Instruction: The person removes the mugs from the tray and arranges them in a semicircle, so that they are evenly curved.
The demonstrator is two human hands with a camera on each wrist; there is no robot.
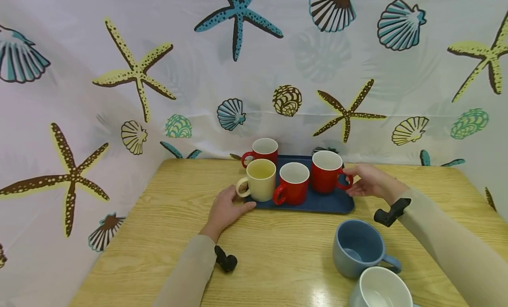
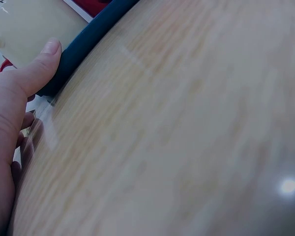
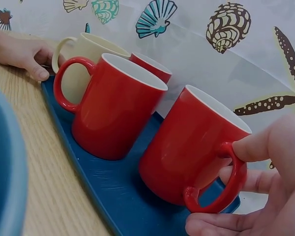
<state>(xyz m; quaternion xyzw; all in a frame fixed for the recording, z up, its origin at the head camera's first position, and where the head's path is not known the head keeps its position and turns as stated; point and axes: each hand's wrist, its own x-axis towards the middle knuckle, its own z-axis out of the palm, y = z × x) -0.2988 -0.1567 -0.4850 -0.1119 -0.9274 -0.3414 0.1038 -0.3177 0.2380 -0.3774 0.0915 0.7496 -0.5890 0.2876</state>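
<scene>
A dark blue tray (image 1: 313,206) bears a cream mug (image 1: 262,183), a front red mug (image 1: 294,188) and a right red mug (image 1: 323,179). Another red mug (image 1: 267,149) sits behind the cream one, its base hidden. My left hand (image 1: 228,208) holds the tray's front left corner; in the left wrist view its thumb (image 2: 46,61) lies against the rim, fingers partly hidden. With thumb and fingers, my right hand (image 1: 369,181) pinches the handle (image 3: 238,179) of the right red mug, which appears upright on the tray.
On the wooden table (image 1: 278,254), a blue mug (image 1: 343,258) stands at the near right, handle turned right. Close against it is a mug with a white inside (image 1: 382,285), cut off by the frame's bottom. A patterned cloth (image 1: 254,86) hangs behind the table.
</scene>
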